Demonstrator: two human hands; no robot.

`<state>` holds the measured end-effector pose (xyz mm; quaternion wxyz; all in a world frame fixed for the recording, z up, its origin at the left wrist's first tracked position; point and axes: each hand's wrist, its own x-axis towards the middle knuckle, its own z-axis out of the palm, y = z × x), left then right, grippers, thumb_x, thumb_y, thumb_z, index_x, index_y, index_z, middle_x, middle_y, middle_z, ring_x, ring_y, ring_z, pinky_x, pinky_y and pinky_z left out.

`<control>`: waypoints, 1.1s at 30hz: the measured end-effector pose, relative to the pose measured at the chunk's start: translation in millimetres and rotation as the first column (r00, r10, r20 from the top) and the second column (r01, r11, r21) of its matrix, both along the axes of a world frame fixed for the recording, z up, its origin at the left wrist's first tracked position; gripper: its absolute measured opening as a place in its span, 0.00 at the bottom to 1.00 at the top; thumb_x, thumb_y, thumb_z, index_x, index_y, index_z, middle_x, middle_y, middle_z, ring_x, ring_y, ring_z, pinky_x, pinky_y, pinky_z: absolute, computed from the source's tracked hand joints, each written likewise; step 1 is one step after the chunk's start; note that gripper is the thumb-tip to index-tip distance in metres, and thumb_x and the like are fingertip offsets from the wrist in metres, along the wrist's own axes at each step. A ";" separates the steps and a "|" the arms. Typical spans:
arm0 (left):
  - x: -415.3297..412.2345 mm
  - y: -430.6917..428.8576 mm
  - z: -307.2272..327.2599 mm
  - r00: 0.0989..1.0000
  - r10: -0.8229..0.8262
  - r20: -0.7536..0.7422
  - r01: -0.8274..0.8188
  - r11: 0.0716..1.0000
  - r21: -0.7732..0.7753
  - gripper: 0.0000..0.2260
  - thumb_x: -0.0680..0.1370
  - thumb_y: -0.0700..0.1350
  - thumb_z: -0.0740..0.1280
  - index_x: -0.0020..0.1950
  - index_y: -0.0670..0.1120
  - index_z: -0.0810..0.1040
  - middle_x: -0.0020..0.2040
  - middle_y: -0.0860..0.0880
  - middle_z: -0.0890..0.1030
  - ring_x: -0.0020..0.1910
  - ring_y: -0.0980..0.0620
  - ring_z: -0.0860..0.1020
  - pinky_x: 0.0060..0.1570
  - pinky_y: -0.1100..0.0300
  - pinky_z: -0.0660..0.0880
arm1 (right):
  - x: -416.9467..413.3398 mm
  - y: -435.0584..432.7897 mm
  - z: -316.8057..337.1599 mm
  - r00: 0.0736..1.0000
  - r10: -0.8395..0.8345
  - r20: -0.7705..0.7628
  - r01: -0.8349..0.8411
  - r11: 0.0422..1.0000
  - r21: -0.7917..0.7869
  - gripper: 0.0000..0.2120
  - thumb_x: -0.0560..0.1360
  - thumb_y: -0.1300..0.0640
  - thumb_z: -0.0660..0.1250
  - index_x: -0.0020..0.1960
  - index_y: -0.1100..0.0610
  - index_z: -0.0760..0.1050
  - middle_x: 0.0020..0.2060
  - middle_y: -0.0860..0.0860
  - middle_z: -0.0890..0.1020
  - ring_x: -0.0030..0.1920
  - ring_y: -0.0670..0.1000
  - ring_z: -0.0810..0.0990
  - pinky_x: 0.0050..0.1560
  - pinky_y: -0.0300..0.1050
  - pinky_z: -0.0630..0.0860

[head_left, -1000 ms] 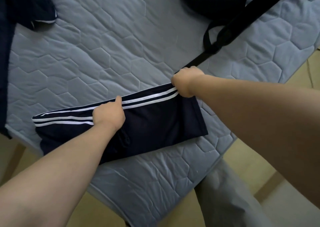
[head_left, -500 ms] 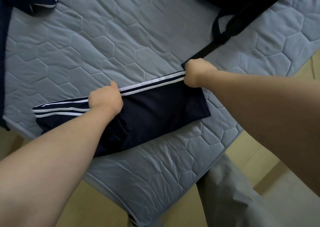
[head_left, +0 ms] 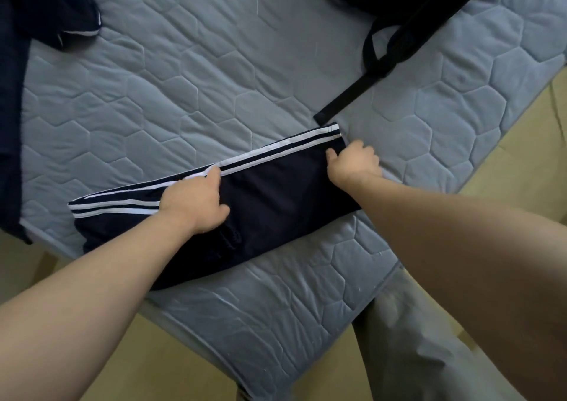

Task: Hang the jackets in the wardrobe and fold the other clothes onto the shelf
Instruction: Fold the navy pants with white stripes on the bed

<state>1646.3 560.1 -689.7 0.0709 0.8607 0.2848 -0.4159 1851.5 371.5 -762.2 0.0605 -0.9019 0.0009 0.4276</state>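
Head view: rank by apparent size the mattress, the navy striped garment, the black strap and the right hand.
1. mattress
2. navy striped garment
3. black strap and right hand: look alike; the strap leaves the frame.

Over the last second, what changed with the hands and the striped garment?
The right hand let go of the far corner of the striped navy garment and slid nearer along its right end, gripping there. The left hand stayed on the striped edge.
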 end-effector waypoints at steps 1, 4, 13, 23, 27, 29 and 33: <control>-0.9 2.5 7.5 0.994 -0.058 -0.091 0.049 0.994 -0.098 0.20 0.71 0.58 0.67 0.58 0.50 0.68 0.56 0.47 0.78 0.55 0.41 0.79 0.46 0.51 0.73 | -0.5 -2.6 -2.1 1.000 0.013 0.015 -0.013 1.000 0.009 0.29 0.81 0.39 0.60 0.71 0.59 0.65 0.70 0.60 0.69 0.71 0.62 0.67 0.68 0.59 0.66; -0.2 12.2 27.7 0.904 -0.316 -0.287 0.259 0.941 -0.219 0.19 0.71 0.50 0.67 0.61 0.51 0.69 0.61 0.48 0.72 0.58 0.43 0.78 0.53 0.51 0.76 | -4.2 -5.8 -5.0 0.997 0.041 0.067 -0.043 0.999 0.018 0.30 0.80 0.36 0.58 0.70 0.59 0.67 0.68 0.60 0.70 0.69 0.62 0.68 0.66 0.59 0.66; 55.9 -8.9 60.3 0.525 -0.814 -0.251 0.695 0.580 -0.425 0.17 0.72 0.46 0.67 0.60 0.58 0.79 0.58 0.58 0.76 0.63 0.50 0.70 0.56 0.56 0.68 | -3.9 -25.7 -4.0 0.998 0.049 0.043 -0.055 0.988 0.145 0.25 0.80 0.34 0.55 0.57 0.57 0.71 0.56 0.58 0.80 0.55 0.62 0.79 0.48 0.53 0.72; 178.8 -53.5 33.8 0.991 0.124 -0.059 -0.131 0.735 -0.665 0.16 0.65 0.31 0.73 0.48 0.46 0.82 0.37 0.52 0.82 0.34 0.57 0.78 0.37 0.64 0.75 | 3.2 -50.2 -16.7 0.994 0.005 -0.112 0.029 0.953 0.303 0.28 0.82 0.34 0.50 0.61 0.57 0.73 0.57 0.59 0.81 0.58 0.63 0.78 0.57 0.55 0.74; 202.5 -61.9 -2.7 0.991 0.133 -0.027 -0.122 0.791 -0.600 0.15 0.63 0.33 0.72 0.47 0.47 0.83 0.39 0.50 0.82 0.38 0.53 0.79 0.38 0.61 0.74 | 12.2 -54.0 -22.7 0.979 -0.048 -0.197 0.122 0.917 0.380 0.24 0.85 0.44 0.50 0.64 0.59 0.77 0.60 0.60 0.81 0.62 0.62 0.77 0.62 0.51 0.72; 208.9 -62.4 -15.6 0.991 0.131 -0.022 -0.121 0.822 -0.557 0.16 0.63 0.34 0.72 0.48 0.47 0.83 0.40 0.50 0.82 0.39 0.53 0.79 0.38 0.60 0.75 | 16.8 -56.8 -21.7 0.967 -0.075 -0.242 0.173 0.895 0.412 0.24 0.86 0.46 0.51 0.63 0.62 0.78 0.60 0.60 0.82 0.63 0.61 0.77 0.63 0.50 0.72; 216.2 -67.7 -31.3 0.998 0.062 0.014 -0.046 0.859 -0.509 0.16 0.65 0.38 0.76 0.51 0.49 0.80 0.41 0.53 0.81 0.39 0.56 0.77 0.35 0.61 0.70 | 27.1 -57.4 -13.0 0.921 -0.108 -0.374 0.277 0.858 0.433 0.29 0.85 0.40 0.49 0.66 0.59 0.78 0.65 0.58 0.80 0.67 0.58 0.75 0.70 0.51 0.68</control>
